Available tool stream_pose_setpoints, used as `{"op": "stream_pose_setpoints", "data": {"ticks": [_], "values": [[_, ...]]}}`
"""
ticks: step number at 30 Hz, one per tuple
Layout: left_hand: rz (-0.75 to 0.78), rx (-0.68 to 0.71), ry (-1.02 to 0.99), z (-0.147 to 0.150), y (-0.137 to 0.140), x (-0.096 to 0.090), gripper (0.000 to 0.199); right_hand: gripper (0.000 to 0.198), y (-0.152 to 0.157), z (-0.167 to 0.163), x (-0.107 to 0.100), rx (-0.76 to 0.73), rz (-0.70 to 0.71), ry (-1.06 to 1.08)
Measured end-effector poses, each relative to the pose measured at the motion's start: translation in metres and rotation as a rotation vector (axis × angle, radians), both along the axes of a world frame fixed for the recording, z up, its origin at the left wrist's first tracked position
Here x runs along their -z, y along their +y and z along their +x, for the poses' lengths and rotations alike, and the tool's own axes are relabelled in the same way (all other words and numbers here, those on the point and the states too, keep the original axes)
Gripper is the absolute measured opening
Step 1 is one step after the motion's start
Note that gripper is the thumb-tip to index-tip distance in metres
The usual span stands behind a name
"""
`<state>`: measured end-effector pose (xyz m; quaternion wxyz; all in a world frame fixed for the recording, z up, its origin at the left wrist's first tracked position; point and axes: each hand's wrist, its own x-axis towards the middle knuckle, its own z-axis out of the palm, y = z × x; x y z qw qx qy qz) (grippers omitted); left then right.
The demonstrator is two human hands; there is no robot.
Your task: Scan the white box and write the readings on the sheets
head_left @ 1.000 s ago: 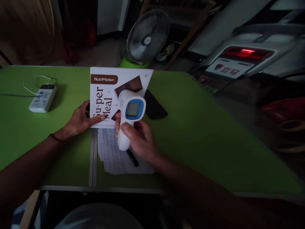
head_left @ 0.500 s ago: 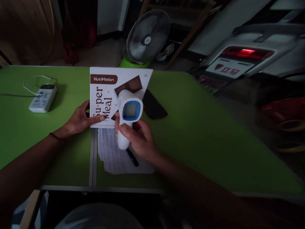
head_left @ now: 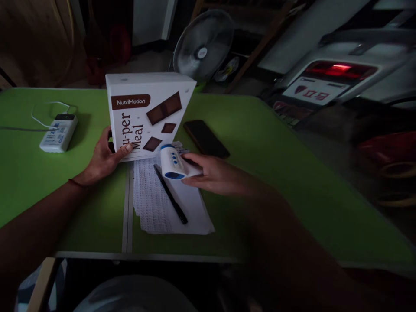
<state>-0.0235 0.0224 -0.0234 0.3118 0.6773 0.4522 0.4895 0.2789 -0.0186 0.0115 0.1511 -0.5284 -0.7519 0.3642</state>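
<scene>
My left hand [head_left: 105,154] grips the lower left edge of a white box [head_left: 169,89] printed "NutriMotion", its thumb on the front. The box tilts so that its top face shows. My right hand [head_left: 214,173] is wrapped round the handle of a white and blue infrared thermometer [head_left: 173,162], which lies turned sideways just below the box's lower right corner. Several small blue buttons show on it. Under the thermometer and box is a stack of written paper [head_left: 151,203], with a black pen [head_left: 172,197] lying across it.
A black phone [head_left: 207,138] lies right of the box on the green table [head_left: 266,182]. A white power strip [head_left: 59,134] with cables sits at the left. Behind the table stand a fan [head_left: 203,47] and, at the right, a scooter with a red tail light [head_left: 341,69].
My left hand has raised and tilted the box up and to the left. My right hand has moved right and turned the thermometer on its side, uncovering more of the pen and paper.
</scene>
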Motion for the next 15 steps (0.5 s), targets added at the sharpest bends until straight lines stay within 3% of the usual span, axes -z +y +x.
{"op": "stream_pose_setpoints", "data": {"ticks": [4,7,10,13,15], "values": [[0.102,0.007,0.054,-0.006,0.01,0.007,0.062,0.037,0.009,0.007,0.002,0.092,0.09,-0.378],[0.132,0.023,0.075,-0.007,0.014,0.01,0.061,0.025,0.012,0.003,0.005,0.127,0.149,-0.495],[0.175,0.045,0.093,-0.007,0.015,0.01,0.059,0.015,0.011,-0.002,0.005,0.108,0.123,-0.523],[0.197,0.083,0.115,-0.008,0.016,0.008,0.054,0.025,0.012,0.003,0.008,0.091,0.142,-0.471],[0.189,0.094,0.14,-0.01,0.017,0.008,0.051,0.03,0.019,0.013,0.015,0.164,0.223,-0.375]]}}
